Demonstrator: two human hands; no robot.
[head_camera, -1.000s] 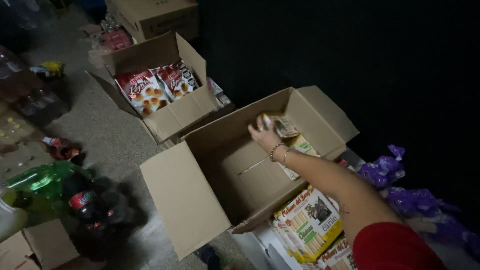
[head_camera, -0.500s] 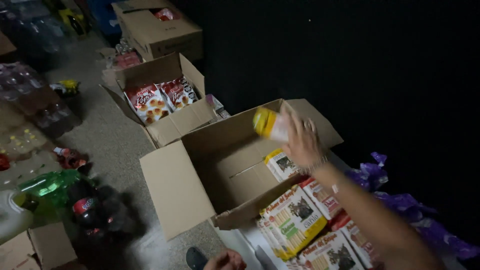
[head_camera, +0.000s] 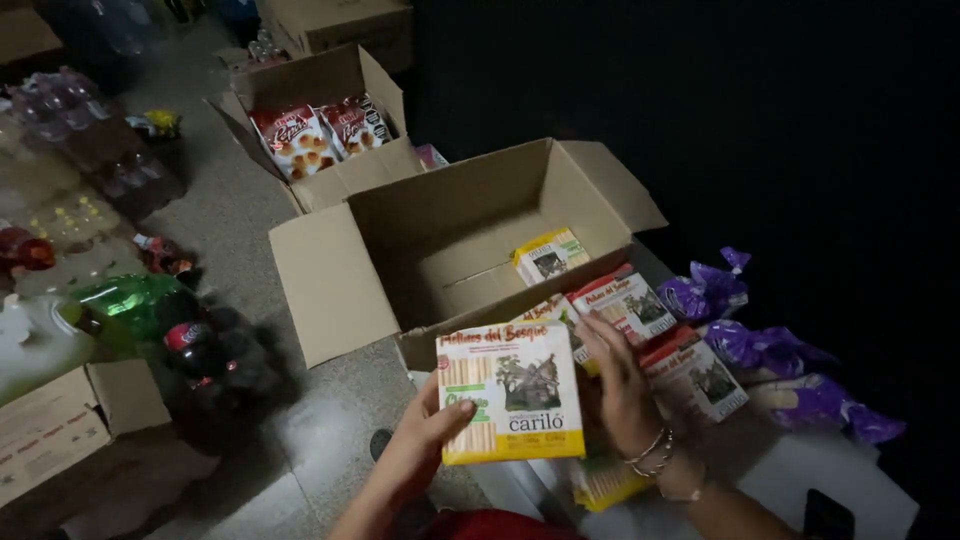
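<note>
My left hand (head_camera: 420, 442) grips the lower left corner of a yellow and white biscuit box (head_camera: 512, 392) and holds it up, facing me. My right hand (head_camera: 622, 385), with bracelets on the wrist, rests on the stack of similar biscuit boxes (head_camera: 660, 335) just right of it. Behind them an open cardboard carton (head_camera: 400, 250) holds one small yellow box (head_camera: 548, 254) at its right side.
A second open carton (head_camera: 325, 170) with red snack bags (head_camera: 320, 135) stands behind. Purple wrapped packs (head_camera: 760, 345) lie at the right. Green and dark soda bottles (head_camera: 160, 330) and shrink-wrapped bottle packs (head_camera: 70, 130) crowd the floor on the left, beside a small carton (head_camera: 70, 420).
My right hand has come out of the big carton and down to the stack of biscuit boxes. My left hand has come up holding one biscuit box.
</note>
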